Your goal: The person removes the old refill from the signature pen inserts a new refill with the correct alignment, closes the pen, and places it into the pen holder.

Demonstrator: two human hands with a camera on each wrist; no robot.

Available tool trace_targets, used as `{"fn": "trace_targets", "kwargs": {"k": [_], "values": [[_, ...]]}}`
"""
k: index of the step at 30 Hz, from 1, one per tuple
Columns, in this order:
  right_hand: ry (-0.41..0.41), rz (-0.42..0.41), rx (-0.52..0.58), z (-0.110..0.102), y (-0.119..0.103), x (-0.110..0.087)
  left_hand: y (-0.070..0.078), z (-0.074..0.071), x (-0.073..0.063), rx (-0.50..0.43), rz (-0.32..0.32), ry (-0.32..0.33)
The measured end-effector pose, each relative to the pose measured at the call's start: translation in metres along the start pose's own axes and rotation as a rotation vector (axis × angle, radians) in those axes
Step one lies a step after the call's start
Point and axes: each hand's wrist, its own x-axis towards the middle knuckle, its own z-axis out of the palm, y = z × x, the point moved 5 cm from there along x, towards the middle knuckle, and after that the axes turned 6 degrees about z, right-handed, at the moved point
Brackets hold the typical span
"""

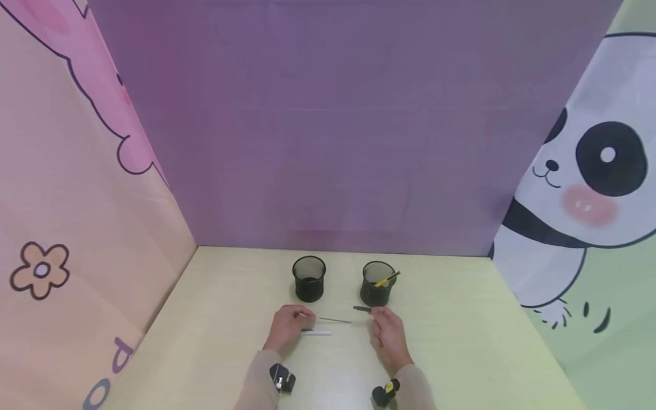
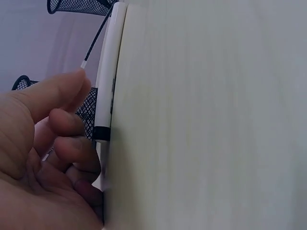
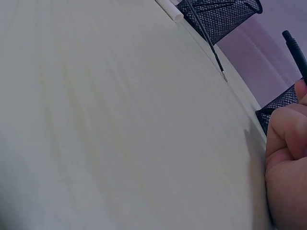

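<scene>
Between thumb and index finger my left hand [image 1: 290, 327] pinches one end of a thin dark pen refill [image 1: 336, 320]. Its metal tip points toward the right hand, as the right wrist view shows the refill [image 3: 209, 42] hanging over the table. My right hand [image 1: 390, 337] holds a dark pen barrel [image 1: 361, 308], its narrow end pointing left and apart from the refill. Below the left fingers a white pen [image 1: 318, 333] with a black band lies on the table; the left wrist view shows this white pen [image 2: 108, 72] beside the curled fingers.
Two black mesh pen cups stand behind the hands: a left cup [image 1: 310, 291] and a right cup [image 1: 374, 295]. A yellow and black pen [image 1: 386, 279] leans out of the right one. Purple backdrop [image 1: 338, 142] closes off the table's [image 1: 461, 319] far edge.
</scene>
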Motion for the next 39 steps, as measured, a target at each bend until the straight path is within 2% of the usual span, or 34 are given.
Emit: {"fn": "trace_targets", "kwargs": {"k": [14,21,26,29,32,36,39], "values": [[0.014,-0.014,-0.025,0.002,0.002,0.001,0.004,-0.001,-0.004,0.034,-0.01,0.002],[0.028,-0.031,-0.078,0.003,0.002,0.005,0.003,-0.002,-0.004,-0.002,-0.01,-0.003],[0.019,-0.034,-0.085,0.003,0.0,0.005,0.002,-0.004,0.002,-0.016,-0.006,0.023],[0.025,-0.03,-0.091,0.001,0.0,0.005,0.004,-0.007,0.007,0.0,-0.005,0.082],[0.024,-0.026,-0.087,0.0,0.001,0.005,0.013,-0.015,0.01,0.003,0.008,0.189],[0.013,-0.04,-0.074,0.0,0.001,0.004,0.038,-0.032,0.017,0.043,0.094,0.325],[0.012,-0.043,-0.053,0.001,0.001,0.003,0.06,-0.042,0.026,0.168,0.186,0.373]]}}
